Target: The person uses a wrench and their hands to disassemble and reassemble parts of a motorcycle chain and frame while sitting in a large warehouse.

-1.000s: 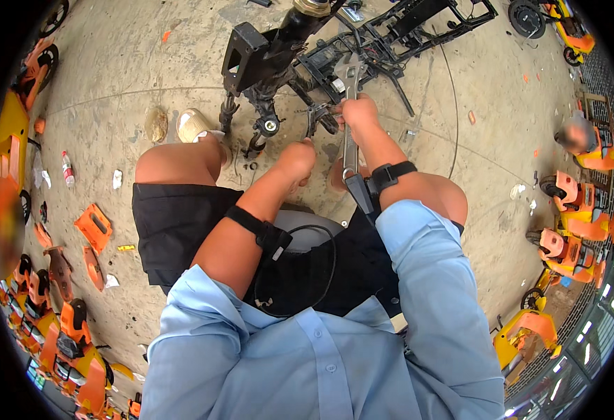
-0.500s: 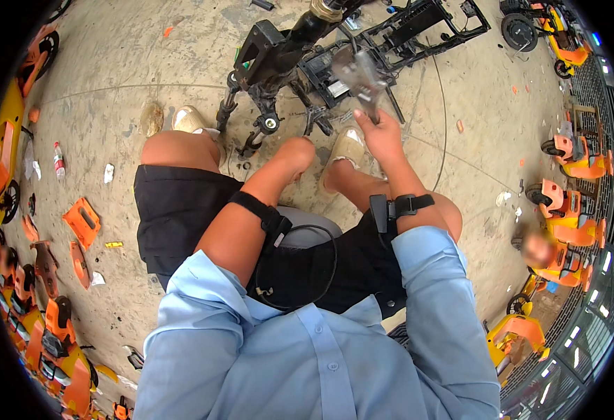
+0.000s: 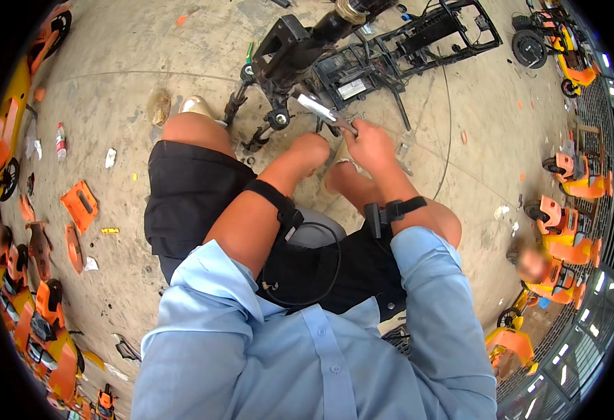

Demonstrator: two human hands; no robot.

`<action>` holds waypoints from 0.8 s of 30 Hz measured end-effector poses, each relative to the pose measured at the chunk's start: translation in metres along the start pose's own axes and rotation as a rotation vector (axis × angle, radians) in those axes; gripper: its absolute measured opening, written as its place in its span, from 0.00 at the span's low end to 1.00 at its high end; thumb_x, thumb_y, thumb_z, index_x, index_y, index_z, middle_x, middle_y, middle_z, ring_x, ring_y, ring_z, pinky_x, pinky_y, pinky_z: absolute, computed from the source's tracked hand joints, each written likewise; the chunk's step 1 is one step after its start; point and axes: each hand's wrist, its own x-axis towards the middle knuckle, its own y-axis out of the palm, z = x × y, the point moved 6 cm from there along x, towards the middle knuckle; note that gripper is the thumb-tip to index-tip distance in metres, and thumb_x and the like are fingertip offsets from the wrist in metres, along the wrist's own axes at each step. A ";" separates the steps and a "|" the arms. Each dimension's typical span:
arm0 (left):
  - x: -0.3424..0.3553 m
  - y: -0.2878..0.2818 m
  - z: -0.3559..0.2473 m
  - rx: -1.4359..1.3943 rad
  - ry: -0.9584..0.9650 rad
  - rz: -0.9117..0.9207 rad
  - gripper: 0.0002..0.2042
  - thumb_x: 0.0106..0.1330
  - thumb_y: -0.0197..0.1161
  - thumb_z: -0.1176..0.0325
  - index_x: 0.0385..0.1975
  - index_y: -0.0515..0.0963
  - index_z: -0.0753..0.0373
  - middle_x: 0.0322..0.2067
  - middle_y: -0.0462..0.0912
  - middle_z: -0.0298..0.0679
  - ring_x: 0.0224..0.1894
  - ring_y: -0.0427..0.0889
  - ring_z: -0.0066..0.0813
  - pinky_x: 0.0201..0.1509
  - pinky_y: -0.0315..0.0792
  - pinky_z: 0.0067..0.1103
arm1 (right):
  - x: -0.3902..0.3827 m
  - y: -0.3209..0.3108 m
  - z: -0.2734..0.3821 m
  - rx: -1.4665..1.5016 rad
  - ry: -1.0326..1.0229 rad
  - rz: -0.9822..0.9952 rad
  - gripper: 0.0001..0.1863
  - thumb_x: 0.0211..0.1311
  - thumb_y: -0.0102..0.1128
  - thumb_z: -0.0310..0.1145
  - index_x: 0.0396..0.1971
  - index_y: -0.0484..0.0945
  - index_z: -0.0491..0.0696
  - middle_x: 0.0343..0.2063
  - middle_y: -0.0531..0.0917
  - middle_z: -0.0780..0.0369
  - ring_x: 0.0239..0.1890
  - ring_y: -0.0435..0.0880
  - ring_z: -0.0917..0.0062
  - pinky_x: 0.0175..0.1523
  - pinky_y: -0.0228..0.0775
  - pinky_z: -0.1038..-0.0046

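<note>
In my right hand [image 3: 371, 145] is a metal tool with a bright silver edge, seemingly an adjustable wrench [image 3: 319, 109], its head pointing left and away. The fingers are closed round its handle. My left hand [image 3: 310, 152] is closed near my right shoe; what its fingers hold, if anything, is hidden. Just beyond it stands a black scooter front fork [image 3: 277, 120] with two legs, joined to a thick black steering column [image 3: 314, 50]. The wrench head is close to the fork; contact cannot be told.
A black scooter frame [image 3: 408, 52] lies beyond my hands, with a thin cable [image 3: 447, 133] on the floor beside it. Orange and yellow scooters [image 3: 566, 213] line both sides. Left are a bottle [image 3: 60, 142], an orange panel [image 3: 81, 206] and litter.
My right hand has moved left and slightly nearer, swinging the wrench head down and left toward the fork. My left hand has shifted slightly right, still closed. The whole view has shifted a little.
</note>
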 end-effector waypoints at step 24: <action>-0.010 0.014 -0.011 0.196 0.026 -0.243 0.14 0.59 0.52 0.73 0.32 0.86 0.71 0.40 0.85 0.59 0.43 0.86 0.53 0.47 0.79 0.37 | 0.020 0.023 -0.027 0.186 0.103 0.026 0.17 0.58 0.58 0.47 0.34 0.84 0.49 0.30 0.86 0.51 0.35 0.84 0.50 0.39 0.74 0.55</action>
